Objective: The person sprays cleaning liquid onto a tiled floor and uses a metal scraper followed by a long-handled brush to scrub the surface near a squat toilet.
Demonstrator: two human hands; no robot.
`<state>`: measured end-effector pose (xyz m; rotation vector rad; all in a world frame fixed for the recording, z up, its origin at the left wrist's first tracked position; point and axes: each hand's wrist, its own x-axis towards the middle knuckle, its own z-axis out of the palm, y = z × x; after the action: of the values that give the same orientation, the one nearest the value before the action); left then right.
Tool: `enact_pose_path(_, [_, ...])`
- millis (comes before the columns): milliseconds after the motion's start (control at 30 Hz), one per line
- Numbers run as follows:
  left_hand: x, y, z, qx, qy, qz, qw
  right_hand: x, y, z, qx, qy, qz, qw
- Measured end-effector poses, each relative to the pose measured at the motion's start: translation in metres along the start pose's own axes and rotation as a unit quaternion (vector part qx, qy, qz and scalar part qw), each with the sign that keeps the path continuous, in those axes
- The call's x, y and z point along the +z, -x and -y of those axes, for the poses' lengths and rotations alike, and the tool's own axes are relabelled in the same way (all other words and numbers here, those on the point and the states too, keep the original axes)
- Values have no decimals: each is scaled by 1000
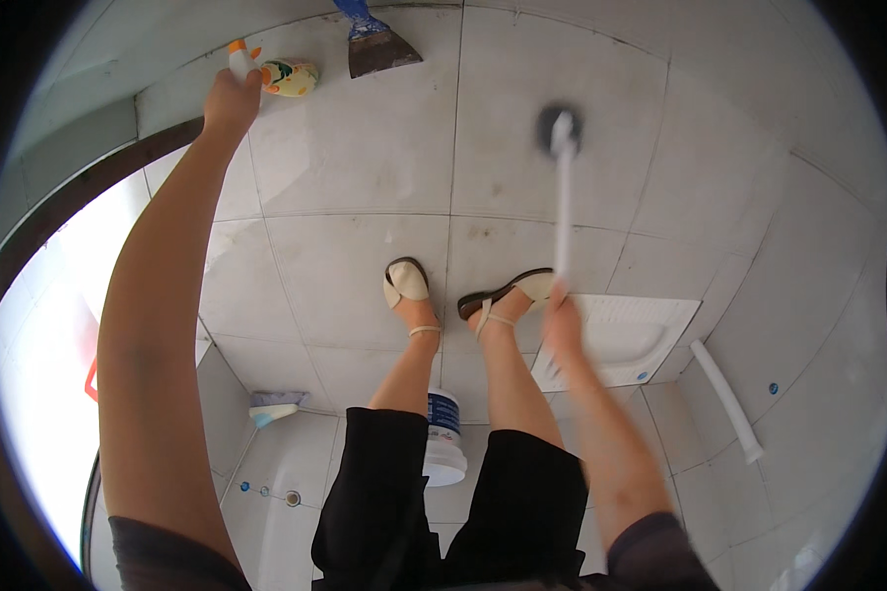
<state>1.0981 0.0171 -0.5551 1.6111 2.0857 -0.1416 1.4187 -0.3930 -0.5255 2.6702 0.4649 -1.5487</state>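
Observation:
My left hand [235, 100] is wrapped around the neck of a spray bottle [290, 78] with a white and orange trigger head and a yellow patterned body. The bottle is at the upper left, over the grey-white tiles. My right hand [564, 325] grips the lower end of a brush's long white handle [564, 214]. Its round dark head [559, 131] is blurred and appears over the floor tiles [355, 170]; contact with them cannot be told. A putty knife [381, 52] with a wide dark blade and paint-spotted blue handle lies at the top, between bottle and brush.
A white squat toilet pan [628, 336] is set beside my right foot. Behind my legs stands a white bucket [443, 436] bearing writing. A white pipe [726, 402] is at the right, and a soft package [277, 406] lies at the lower left. Brownish stains mark several tiles.

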Motion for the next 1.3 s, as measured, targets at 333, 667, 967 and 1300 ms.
enact_pose_path(333, [5, 7, 29, 3, 61, -95, 994, 25, 29, 67, 14, 13, -14, 1000])
enact_pose_path(667, [71, 399, -14, -461, 443, 528, 559, 59, 120, 20, -88, 57, 146, 984])
enact_pose_path(967, [64, 421, -9, -513, 722, 166, 434, 44, -9, 304, -394, 734, 40, 551])
enact_pose_path(1300, [57, 417, -26, -526, 759, 113, 366, 41, -92, 431, -589, 717, -319, 192])
